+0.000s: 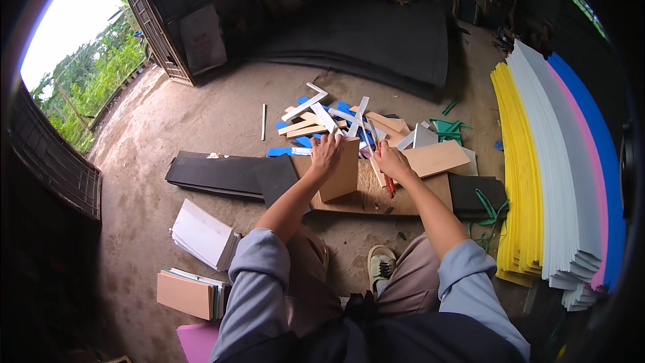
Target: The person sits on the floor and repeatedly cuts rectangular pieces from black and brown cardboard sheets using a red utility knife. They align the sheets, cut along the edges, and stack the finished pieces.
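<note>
My left hand (327, 154) grips the top edge of a tan foam block (340, 178), which stands upright on a brown wooden board (433, 195). To its right, my right hand (393, 161) is closed around a knife with a red handle (390, 187); the handle's end shows below the fist, and a thin blade seems to run up and away from it. Just beyond my right hand lies a flat tan foam piece (433, 158). Past both hands is a heap of white, blue and tan foam offcuts (316, 117).
Black foam slabs (215, 173) lie left of the board, another dark slab (477, 196) right. Stacked white sheets (201, 232) and tan pieces (185, 294) sit near-left. Tall yellow sheets (521, 181) and blue sheets (591, 134) stand at right. Green straps (490, 208) lie near them.
</note>
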The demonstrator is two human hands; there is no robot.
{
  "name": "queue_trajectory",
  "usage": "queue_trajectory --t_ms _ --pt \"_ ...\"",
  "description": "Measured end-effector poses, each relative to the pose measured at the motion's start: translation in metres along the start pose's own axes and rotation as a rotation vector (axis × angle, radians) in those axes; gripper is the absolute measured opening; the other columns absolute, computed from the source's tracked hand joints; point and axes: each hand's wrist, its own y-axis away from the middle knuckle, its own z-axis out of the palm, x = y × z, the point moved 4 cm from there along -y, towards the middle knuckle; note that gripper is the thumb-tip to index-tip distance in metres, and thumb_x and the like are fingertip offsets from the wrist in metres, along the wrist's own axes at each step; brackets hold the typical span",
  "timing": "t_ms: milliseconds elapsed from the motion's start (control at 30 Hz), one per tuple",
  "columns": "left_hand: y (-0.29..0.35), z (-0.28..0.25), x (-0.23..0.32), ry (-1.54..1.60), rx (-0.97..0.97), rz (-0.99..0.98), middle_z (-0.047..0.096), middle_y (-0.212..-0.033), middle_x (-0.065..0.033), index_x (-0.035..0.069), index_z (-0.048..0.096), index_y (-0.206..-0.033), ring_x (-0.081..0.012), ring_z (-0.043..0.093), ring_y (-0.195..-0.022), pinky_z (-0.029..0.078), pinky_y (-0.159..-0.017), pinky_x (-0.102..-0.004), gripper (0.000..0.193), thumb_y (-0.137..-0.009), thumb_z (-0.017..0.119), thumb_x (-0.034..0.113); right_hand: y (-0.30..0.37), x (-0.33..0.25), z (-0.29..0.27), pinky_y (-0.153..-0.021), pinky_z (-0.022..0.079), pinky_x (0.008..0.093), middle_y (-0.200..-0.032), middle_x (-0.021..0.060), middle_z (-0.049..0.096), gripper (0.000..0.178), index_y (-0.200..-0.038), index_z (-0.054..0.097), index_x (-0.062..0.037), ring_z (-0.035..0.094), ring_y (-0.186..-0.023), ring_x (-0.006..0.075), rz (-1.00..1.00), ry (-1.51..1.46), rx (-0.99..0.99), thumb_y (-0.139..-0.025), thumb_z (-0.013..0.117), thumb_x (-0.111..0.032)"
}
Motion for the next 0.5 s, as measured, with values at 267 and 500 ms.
queue_trajectory --t_ms 267,500 --pt "-0.015 -0.012 0.007 0.153 0.019 -0.006 0.057 -0.091 -0.0095 0.006 0.043 -0.116 -0.0259 0.058 -0.082 0.045 -0.067 -0.0412 0.041 -0.079 0.051 0.023 0.005 -0.024 0.020 -0.059 0.045 0.0499 -0.071 0.0274 0.057 0.029 -0.095 0.047 0.0015 0.057 -0.069 0.0431 -0.032 0.030 -0.009 -0.085 0.042 -0.025" --pt "-0.015 -0.006 0.000 0.204 0.047 0.004 0.058 -0.081 -0.0074 0.014 0.048 -0.103 -0.0246 0.059 -0.075 0.045 -0.061 -0.0406 0.022 -0.082 0.049 0.022 0.007 -0.042 0.016 -0.063 0.048 0.0479 -0.075 0.0252 0.060 0.031 -0.096 0.047 0.0036 0.060 -0.071 0.0385 -0.002 0.081 -0.062 -0.085 0.039 -0.024"
